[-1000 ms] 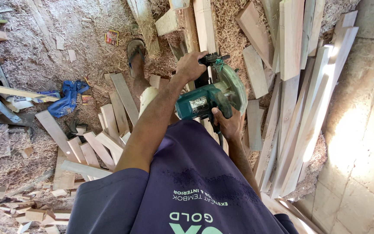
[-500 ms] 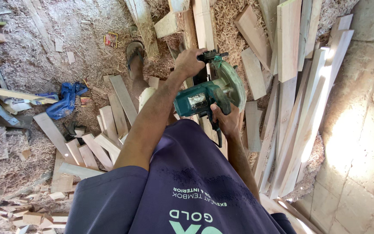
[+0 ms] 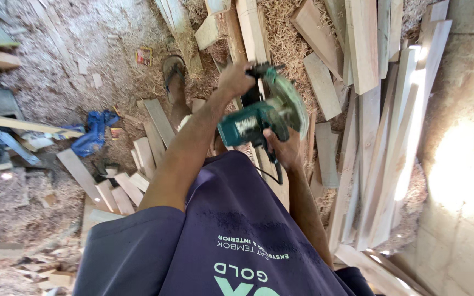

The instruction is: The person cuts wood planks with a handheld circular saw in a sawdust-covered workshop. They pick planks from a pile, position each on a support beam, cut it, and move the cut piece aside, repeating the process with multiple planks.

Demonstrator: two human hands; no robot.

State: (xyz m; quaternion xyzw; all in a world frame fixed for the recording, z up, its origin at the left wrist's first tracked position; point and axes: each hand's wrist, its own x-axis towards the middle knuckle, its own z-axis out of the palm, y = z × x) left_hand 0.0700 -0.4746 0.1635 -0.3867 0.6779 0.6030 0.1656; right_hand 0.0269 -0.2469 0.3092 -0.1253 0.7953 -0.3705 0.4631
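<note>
My left hand [image 3: 236,78] grips the front handle of a teal-green circular saw [image 3: 267,116]. My right hand [image 3: 284,149] is closed around the saw's rear handle, with the black cord hanging just below it. The saw sits over a long pale wooden plank [image 3: 249,30] that runs away from me across the sawdust. The blade guard faces right, and the blade is hidden. My dark purple shirt [image 3: 231,241] fills the lower middle of the view.
A sandalled foot [image 3: 173,77] stands on the sawdust left of the plank. Several short offcuts [image 3: 130,183] lie lower left, and long boards [image 3: 382,142] are stacked on the right by a stone wall [image 3: 467,164]. A blue cloth [image 3: 94,131] lies at the left.
Both hands stay on the saw. The saw has crept slightly farther along the plank, and the view has barely shifted.
</note>
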